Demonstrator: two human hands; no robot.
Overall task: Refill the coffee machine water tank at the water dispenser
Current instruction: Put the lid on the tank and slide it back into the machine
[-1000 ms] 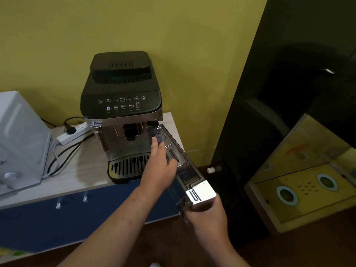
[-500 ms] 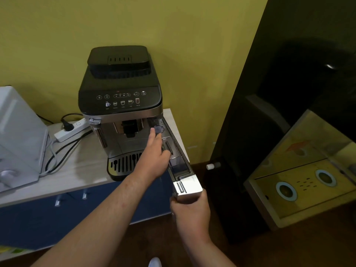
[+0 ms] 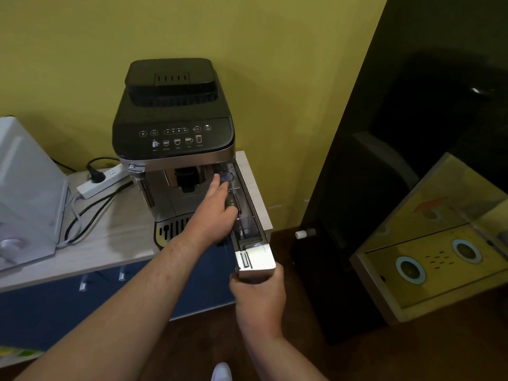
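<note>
A black and silver coffee machine (image 3: 173, 138) stands on a light wooden counter (image 3: 115, 237) against the yellow wall. Its clear water tank (image 3: 248, 224), with a silver front panel, sticks partway out of the machine's right side toward me. My right hand (image 3: 258, 295) grips the tank's silver front end from below. My left hand (image 3: 217, 213) rests along the tank's left side, index finger touching the round dark cap near its far end. A white water dispenser (image 3: 24, 188) sits at the counter's left edge.
A white power strip (image 3: 101, 182) with black cables lies on the counter between dispenser and machine. Blue cabinet doors (image 3: 55, 303) sit under the counter. A dark glass cabinet (image 3: 412, 133) stands to the right, with a low yellow-topped table (image 3: 434, 270) beside it.
The tank has slid further into the machine's right side, pushed by my right hand. My left hand has moved along it toward the machine.
</note>
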